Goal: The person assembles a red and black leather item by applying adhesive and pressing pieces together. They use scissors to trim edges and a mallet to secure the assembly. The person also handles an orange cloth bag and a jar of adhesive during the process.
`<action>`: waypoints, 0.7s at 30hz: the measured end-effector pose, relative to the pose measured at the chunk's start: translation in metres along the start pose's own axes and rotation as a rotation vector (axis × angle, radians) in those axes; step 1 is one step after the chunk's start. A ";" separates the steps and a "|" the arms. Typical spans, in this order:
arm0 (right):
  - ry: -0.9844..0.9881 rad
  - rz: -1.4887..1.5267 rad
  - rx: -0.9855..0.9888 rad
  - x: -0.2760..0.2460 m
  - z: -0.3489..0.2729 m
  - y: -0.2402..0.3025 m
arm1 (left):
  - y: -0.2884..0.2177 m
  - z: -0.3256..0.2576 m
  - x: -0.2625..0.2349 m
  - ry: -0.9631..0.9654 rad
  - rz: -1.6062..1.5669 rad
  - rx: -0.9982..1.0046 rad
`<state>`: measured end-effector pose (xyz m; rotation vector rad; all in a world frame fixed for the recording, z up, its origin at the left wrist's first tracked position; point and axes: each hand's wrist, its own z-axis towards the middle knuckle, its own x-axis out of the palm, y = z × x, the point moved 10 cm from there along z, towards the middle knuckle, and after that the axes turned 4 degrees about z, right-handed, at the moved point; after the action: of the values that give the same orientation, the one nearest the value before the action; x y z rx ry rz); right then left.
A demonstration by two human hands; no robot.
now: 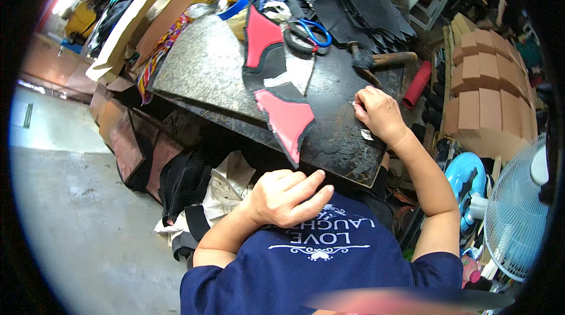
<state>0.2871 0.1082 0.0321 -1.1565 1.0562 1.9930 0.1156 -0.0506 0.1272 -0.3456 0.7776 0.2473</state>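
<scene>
My left hand (pixel 288 197) is in front of my chest, off the table's near edge. Two of its fingers stretch out with a gap between them, the others curl, and nothing shows in it. My right hand (pixel 379 112) rests at the table's right side, fingers pinched, a small white scrap (pixel 354 103) at their tips. A second white scrap (pixel 366 134) lies just below that hand. Between my hands and farther in lies a flat black piece (pixel 273 66) with pink panels (pixel 287 119) at both ends. Its near tip reaches the table edge close to my left hand.
Blue-handled scissors (pixel 316 32), a roll of black tape (pixel 299 41) and a hammer (pixel 382 59) lie on the dark table (pixel 347 150). Black sheets (pixel 359 3) are stacked behind. A red tube (pixel 416 84), brown boxes (pixel 488 85) and a fan (pixel 518 209) stand at right.
</scene>
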 end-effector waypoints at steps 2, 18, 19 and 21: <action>0.000 -0.067 -0.031 0.004 0.003 0.004 | 0.000 -0.001 -0.005 -0.026 0.026 0.000; -0.104 0.113 0.001 -0.011 -0.013 -0.002 | 0.246 0.009 -0.096 -0.441 0.622 -0.414; -0.107 0.122 0.013 -0.011 -0.014 -0.003 | 0.276 0.023 -0.092 -0.367 0.724 -0.392; -0.099 0.145 0.064 -0.008 -0.015 -0.008 | 0.340 0.036 -0.068 -0.139 0.565 -0.483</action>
<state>0.3026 0.0986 0.0319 -0.9615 1.1725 2.0886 -0.0245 0.2689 0.1272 -0.5521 0.6580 0.9903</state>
